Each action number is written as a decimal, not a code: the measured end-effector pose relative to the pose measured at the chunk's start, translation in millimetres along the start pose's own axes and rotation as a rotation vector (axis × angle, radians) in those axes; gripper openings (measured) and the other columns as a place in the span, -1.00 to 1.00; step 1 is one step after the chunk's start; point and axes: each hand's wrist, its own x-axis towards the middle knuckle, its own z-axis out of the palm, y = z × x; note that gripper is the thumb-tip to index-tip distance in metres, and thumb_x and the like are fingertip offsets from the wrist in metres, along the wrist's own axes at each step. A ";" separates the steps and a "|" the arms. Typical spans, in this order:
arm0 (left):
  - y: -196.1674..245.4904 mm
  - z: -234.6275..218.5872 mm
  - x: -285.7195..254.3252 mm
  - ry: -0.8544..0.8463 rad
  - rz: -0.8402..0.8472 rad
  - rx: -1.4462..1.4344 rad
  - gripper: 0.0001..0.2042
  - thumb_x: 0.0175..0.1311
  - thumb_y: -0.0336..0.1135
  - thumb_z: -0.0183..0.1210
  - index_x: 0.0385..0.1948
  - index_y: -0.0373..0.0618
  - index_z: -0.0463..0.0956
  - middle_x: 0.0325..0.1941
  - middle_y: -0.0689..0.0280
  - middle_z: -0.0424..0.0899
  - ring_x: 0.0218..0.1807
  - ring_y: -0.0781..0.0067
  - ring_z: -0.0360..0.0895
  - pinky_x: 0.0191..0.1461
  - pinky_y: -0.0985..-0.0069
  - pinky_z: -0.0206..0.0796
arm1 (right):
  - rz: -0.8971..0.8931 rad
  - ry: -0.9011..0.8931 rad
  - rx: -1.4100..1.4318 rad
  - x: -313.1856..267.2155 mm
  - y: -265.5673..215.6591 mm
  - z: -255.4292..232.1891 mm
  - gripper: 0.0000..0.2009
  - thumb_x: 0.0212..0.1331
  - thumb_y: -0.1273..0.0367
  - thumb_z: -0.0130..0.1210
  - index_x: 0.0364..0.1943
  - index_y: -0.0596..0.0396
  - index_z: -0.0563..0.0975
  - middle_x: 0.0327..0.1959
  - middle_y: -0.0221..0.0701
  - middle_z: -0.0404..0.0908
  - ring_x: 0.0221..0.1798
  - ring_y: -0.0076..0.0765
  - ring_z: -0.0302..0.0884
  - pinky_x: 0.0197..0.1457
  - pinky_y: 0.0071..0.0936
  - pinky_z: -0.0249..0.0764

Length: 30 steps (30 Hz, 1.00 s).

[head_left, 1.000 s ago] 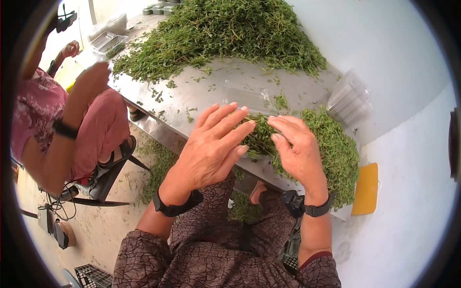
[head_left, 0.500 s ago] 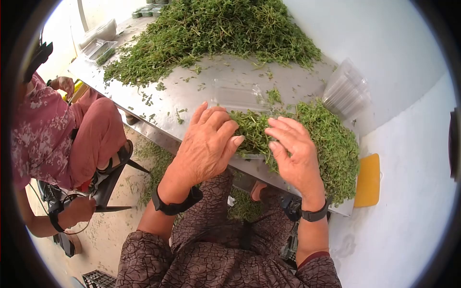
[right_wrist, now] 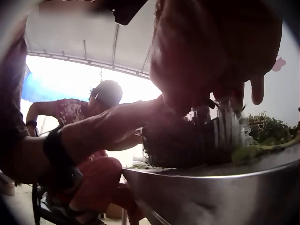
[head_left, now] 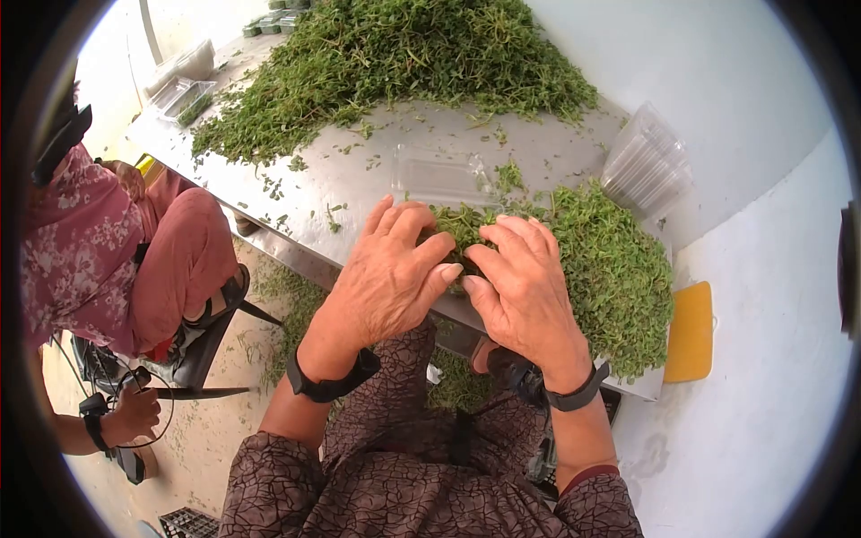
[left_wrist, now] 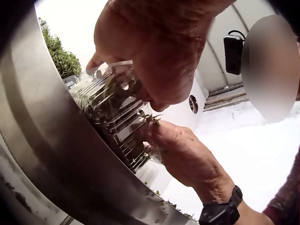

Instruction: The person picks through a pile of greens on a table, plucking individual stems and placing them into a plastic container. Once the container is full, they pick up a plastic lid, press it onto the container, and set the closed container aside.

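A clear plastic box point(left_wrist: 123, 136) filled with leafy green sprigs point(head_left: 457, 222) sits at the near edge of the metal table point(head_left: 363, 184). My left hand point(head_left: 381, 273) holds the box's left end, fingers bent over the greens and thumb on the near side. At the other end, my right hand point(head_left: 522, 291) curls its fingers and thumb into the greens at the rim. A clear lid point(head_left: 439, 175) lies flat behind the box. In the right wrist view, the box point(right_wrist: 187, 140) looks dark under the right hand, which hides its top.
Close by on the right is a smaller heap of greens point(head_left: 619, 278). A large pile point(head_left: 421, 63) covers the table's back. Nested clear boxes point(head_left: 647, 161) lean near the wall, above a yellow board point(head_left: 691, 332). Another person point(head_left: 99, 242) sits at the left.
My right hand has moved left and closer to the left hand, its fingers bending into the greens. The left hand's fingers have curled from nearly straight. The seated person's arm has lowered.
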 end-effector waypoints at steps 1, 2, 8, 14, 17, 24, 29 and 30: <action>0.4 0.9 -0.6 0.004 -0.011 0.024 -0.74 0.37 -0.15 0.06 -0.14 -0.14 0.52 -0.10 0.13 0.43 0.09 0.04 0.42 0.39 -0.04 0.09 | 0.000 0.001 -0.002 0.1 0.8 -0.3 -0.77 0.07 0.37 0.23 -0.21 0.18 0.61 -0.03 -0.15 0.57 0.22 0.01 0.39 0.39 0.09 0.17; 0.6 1.5 -1.0 0.008 -0.022 0.049 -0.75 0.37 -0.14 0.06 -0.18 -0.14 0.52 -0.10 0.13 0.44 0.10 0.03 0.41 0.40 -0.06 0.07 | 0.010 -0.003 -0.022 0.3 1.4 -0.6 -0.79 0.09 0.35 0.21 -0.23 0.17 0.62 -0.03 -0.17 0.57 0.22 0.00 0.39 0.39 0.11 0.16; 0.6 3.2 -1.8 0.011 -0.072 0.090 -0.76 0.38 -0.15 0.05 -0.27 -0.15 0.49 -0.12 0.12 0.45 0.11 0.01 0.42 0.44 -0.09 0.03 | 0.035 0.014 -0.040 -0.1 9.9 0.7 -0.83 0.13 0.35 0.16 -0.28 0.15 0.63 -0.09 -0.26 0.60 0.21 -0.02 0.40 0.40 0.14 0.13; -2.1 -3.1 -5.4 0.030 -0.141 -0.079 -0.75 0.39 -0.16 0.02 -0.20 -0.16 0.52 -0.05 0.11 0.47 0.17 -0.02 0.42 0.47 -0.09 -0.01 | 0.069 0.010 0.068 -3.7 20.0 -6.9 -0.82 0.17 0.35 0.14 -0.25 0.15 0.66 -0.02 -0.24 0.63 0.25 0.00 0.38 0.40 0.06 0.14; -4.2 -7.7 -4.9 0.082 -0.088 -0.040 -0.64 0.48 -0.07 -0.13 -0.10 -0.15 0.53 0.06 0.08 0.50 0.32 -0.04 0.35 0.50 -0.07 -0.04 | 0.063 0.057 0.143 -2.0 21.4 -9.6 -0.78 0.19 0.33 0.13 -0.19 0.15 0.66 0.05 -0.19 0.62 0.27 0.03 0.37 0.39 0.01 0.15; -2.7 -1.4 2.3 -0.026 -0.001 -0.011 -0.65 0.46 -0.08 -0.10 -0.10 -0.15 0.54 0.04 0.10 0.50 0.35 -0.03 0.32 0.53 -0.11 -0.14 | 0.010 0.038 0.135 8.7 16.3 4.3 -0.75 0.20 0.28 0.12 -0.17 0.13 0.66 0.08 -0.10 0.58 0.30 0.08 0.34 0.42 0.00 0.11; -3.6 1.2 2.6 -0.026 -0.010 0.074 -0.78 0.35 -0.17 0.06 -0.27 -0.14 0.53 -0.13 0.14 0.53 0.27 -0.04 0.37 0.48 -0.20 -0.14 | 0.051 0.018 0.005 8.0 22.5 2.5 -0.77 0.24 0.28 0.08 -0.23 0.12 0.66 0.05 -0.08 0.58 0.30 0.10 0.33 0.42 0.10 0.07; -3.7 2.3 2.2 -0.026 -0.010 0.074 -0.78 0.35 -0.17 0.06 -0.27 -0.14 0.53 -0.13 0.14 0.53 0.27 -0.04 0.37 0.48 -0.20 -0.14 | 0.051 0.017 0.005 7.5 24.1 2.7 -0.77 0.24 0.28 0.08 -0.23 0.12 0.66 0.05 -0.08 0.58 0.30 0.10 0.33 0.42 0.10 0.07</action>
